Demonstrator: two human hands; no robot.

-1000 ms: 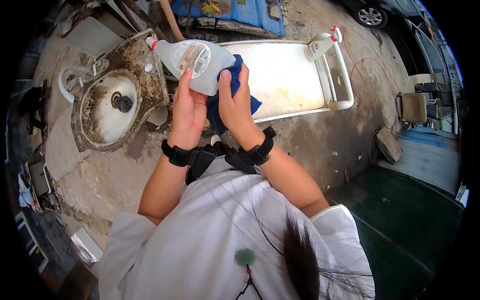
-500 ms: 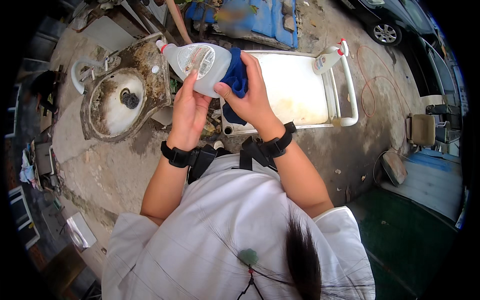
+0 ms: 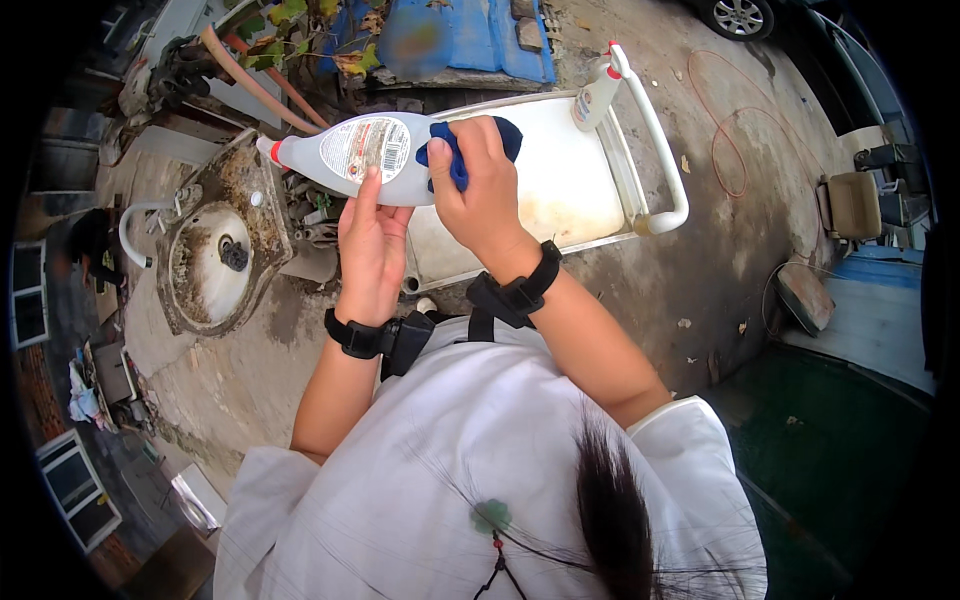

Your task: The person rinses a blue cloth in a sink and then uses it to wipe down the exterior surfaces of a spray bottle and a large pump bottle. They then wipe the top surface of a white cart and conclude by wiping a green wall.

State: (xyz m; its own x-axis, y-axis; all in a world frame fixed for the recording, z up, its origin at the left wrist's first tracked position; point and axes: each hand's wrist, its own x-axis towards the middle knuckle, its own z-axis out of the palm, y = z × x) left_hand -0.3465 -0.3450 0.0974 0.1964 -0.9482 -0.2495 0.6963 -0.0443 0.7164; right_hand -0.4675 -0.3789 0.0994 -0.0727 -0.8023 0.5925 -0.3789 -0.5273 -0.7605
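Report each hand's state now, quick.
Left hand: holding the white bottle from below.
Right hand: closed on the blue cloth, against the bottle.

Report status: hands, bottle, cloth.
Left hand under bottle, holding it sideways. Right hand presses blue cloth on bottle. Nothing in the way.

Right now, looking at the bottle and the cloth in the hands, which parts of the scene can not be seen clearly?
All in the head view:
- Blue cloth: mostly hidden under the right hand.
- Bottle: its base is covered by the right hand and cloth; the liquid level cannot be told.
- Left hand: the palm side is turned away.
- Blue sheet: part is blurred.
- Car wheel: cut off by the top edge.
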